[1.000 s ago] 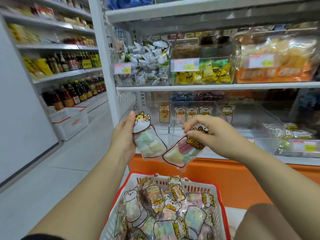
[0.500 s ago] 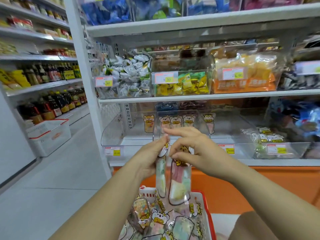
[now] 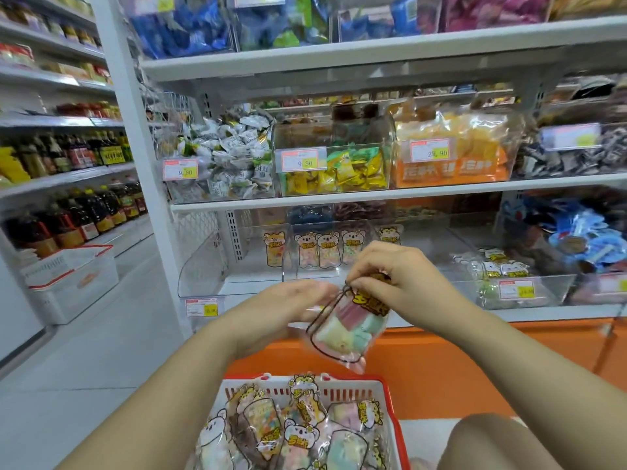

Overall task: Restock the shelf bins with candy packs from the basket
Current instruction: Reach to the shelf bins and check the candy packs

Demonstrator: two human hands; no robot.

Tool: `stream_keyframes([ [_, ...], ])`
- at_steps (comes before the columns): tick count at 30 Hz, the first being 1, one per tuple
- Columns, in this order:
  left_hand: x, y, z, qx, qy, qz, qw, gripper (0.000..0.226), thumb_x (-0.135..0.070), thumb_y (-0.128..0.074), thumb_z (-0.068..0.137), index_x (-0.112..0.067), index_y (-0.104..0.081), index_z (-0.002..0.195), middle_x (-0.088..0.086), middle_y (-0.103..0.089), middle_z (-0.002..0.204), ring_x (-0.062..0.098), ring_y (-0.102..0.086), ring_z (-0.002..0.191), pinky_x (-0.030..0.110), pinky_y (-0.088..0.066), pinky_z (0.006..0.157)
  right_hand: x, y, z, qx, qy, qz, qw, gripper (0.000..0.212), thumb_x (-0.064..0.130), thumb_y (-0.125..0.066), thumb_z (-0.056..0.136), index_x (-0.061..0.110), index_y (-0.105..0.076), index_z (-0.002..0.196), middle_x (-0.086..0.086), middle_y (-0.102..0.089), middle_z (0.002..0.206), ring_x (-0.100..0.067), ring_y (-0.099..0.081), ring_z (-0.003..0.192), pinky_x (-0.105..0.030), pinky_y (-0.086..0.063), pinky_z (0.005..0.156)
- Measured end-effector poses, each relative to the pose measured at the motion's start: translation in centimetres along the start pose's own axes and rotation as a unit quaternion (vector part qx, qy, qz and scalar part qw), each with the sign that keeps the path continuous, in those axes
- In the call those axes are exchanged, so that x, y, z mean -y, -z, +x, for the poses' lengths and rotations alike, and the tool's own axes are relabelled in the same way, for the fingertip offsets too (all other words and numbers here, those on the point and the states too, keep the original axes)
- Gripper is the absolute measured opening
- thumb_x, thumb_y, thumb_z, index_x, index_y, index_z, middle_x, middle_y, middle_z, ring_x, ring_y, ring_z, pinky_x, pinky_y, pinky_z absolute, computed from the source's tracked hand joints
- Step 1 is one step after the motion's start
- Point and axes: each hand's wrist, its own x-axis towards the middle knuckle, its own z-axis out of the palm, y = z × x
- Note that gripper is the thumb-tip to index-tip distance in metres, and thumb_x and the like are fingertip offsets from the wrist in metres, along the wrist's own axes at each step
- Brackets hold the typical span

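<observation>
Head cam, only the one view: right hand (image 3: 390,276) sits dead centre, thumb and fingertips pinched on the printed top of a candy pack (image 3: 346,330), which hangs tilted below it, above the basket (image 3: 346,391) at bottom centre. Left hand (image 3: 288,303) is just left of the pack with its fingers reaching toward it, but it's motion-blurred, so honestly can't tell if it's got hold of anything. The basket is stuffed with more packs (image 3: 291,432). Behind the hands, mid-frame, the clear bins (image 3: 203,276) on the lower shelf have a few packs standing upright at the back (image 3: 325,249).
</observation>
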Motion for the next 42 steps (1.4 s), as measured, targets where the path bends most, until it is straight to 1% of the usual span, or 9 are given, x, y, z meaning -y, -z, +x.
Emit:
stream_keyframes([
  [7,1.9,-2.8,1.4,-0.081,-0.052,0.109,0.989,0.042,-0.022,-0.078,0.086,-0.027,-0.057,0.123,-0.003,-0.071,0.105,0.011,-0.070,0.086,0.031,-0.060,0.074,0.6,-1.1,1.1,-0.061,-0.005,-0.060,0.996,0.008,0.015,-0.072,0.085,0.019,-0.075,0.092,0.011,-0.067,0.089,-0.006,-0.060,0.086,-0.035,-0.051,0.082],
  [11,3.1,-3.1,2.4,-0.103,-0.029,0.037,0.994,0.026,-0.021,-0.073,0.091,-0.021,-0.062,0.115,0.002,-0.074,0.103,0.015,-0.070,0.084,0.038,-0.057,0.075,-0.6,-0.3,-0.5,-0.160,-0.175,0.020,0.971,0.060,0.031,-0.079,0.083,0.027,-0.050,0.136,0.012,-0.058,0.121,-0.007,-0.052,0.111,-0.028,-0.041,0.094],
  [15,3.5,-3.9,3.9,-0.120,-0.015,-0.030,0.992,0.028,-0.023,-0.072,0.093,-0.021,-0.061,0.119,0.003,-0.075,0.107,0.028,-0.072,0.101,0.051,-0.055,0.095,-2.3,-0.8,-3.1,-0.074,-0.415,0.264,0.868,0.116,0.055,-0.087,0.060,0.032,-0.021,0.153,0.003,-0.051,0.139,-0.018,-0.052,0.124,-0.045,-0.047,0.103],
  [17,3.2,-4.8,5.2,-0.132,-0.020,-0.043,0.990,0.033,-0.024,-0.072,0.092,-0.022,-0.060,0.123,0.000,-0.075,0.108,0.023,-0.073,0.099,0.047,-0.058,0.093,-3.2,-1.2,-3.3,-0.026,-0.442,0.359,0.822,0.101,0.042,-0.086,0.070,0.029,-0.026,0.150,0.002,-0.068,0.120,-0.016,-0.066,0.108,-0.041,-0.058,0.086],
  [20,2.6,-6.4,7.6,-0.143,-0.038,0.007,0.989,0.043,-0.033,-0.074,0.090,-0.031,-0.054,0.128,-0.011,-0.071,0.115,0.011,-0.070,0.103,0.040,-0.056,0.096,-5.2,-1.5,-2.8,-0.036,-0.394,0.331,0.857,0.054,0.007,-0.072,0.088,0.021,-0.045,0.133,0.006,-0.075,0.097,-0.005,-0.072,0.080,-0.021,-0.054,0.060],
  [27,-0.1,-8.7,15.4,-0.111,-0.052,0.169,0.978,0.054,-0.038,-0.063,0.097,-0.036,-0.030,0.140,-0.023,-0.052,0.125,-0.004,-0.055,0.109,0.011,-0.043,0.085,-13.5,1.1,-1.8,-0.139,-0.364,0.233,0.891,0.045,0.009,-0.069,0.089,0.028,-0.048,0.124,0.008,-0.067,0.113,-0.005,-0.066,0.096,-0.030,-0.055,0.088],
  [31,-0.9,-6.5,20.6,-0.122,-0.073,0.341,0.929,0.056,-0.034,-0.061,0.098,-0.030,-0.038,0.149,-0.007,-0.041,0.148,0.010,-0.044,0.133,0.026,-0.035,0.110,-19.7,3.5,0.5,-0.203,-0.399,0.184,0.875,0.044,0.016,-0.073,0.087,0.023,-0.047,0.122,0.007,-0.062,0.113,-0.013,-0.061,0.103,-0.041,-0.051,0.093],
  [37,0.3,-4.8,28.3,-0.101,-0.050,0.441,0.891,0.046,-0.036,-0.057,0.100,-0.031,-0.047,0.144,-0.003,-0.040,0.145,0.014,-0.044,0.133,0.026,-0.033,0.110,-27.9,1.6,3.5,-0.166,-0.462,0.073,0.868,0.038,0.011,-0.065,0.091,0.015,-0.041,0.119,-0.003,-0.056,0.104,-0.023,-0.053,0.090,-0.031,-0.039,0.065],
  [42,1.7,-3.9,34.5,-0.091,-0.047,0.453,0.885,0.041,-0.038,-0.055,0.100,-0.033,-0.049,0.140,0.001,-0.044,0.143,0.018,-0.045,0.131,0.024,-0.035,0.101,-34.0,-0.7,5.9,-0.153,-0.532,0.027,0.832,0.043,0.006,-0.063,0.088,0.007,-0.041,0.124,-0.016,-0.061,0.113,-0.036,-0.058,0.106,-0.047,-0.053,0.083],
])
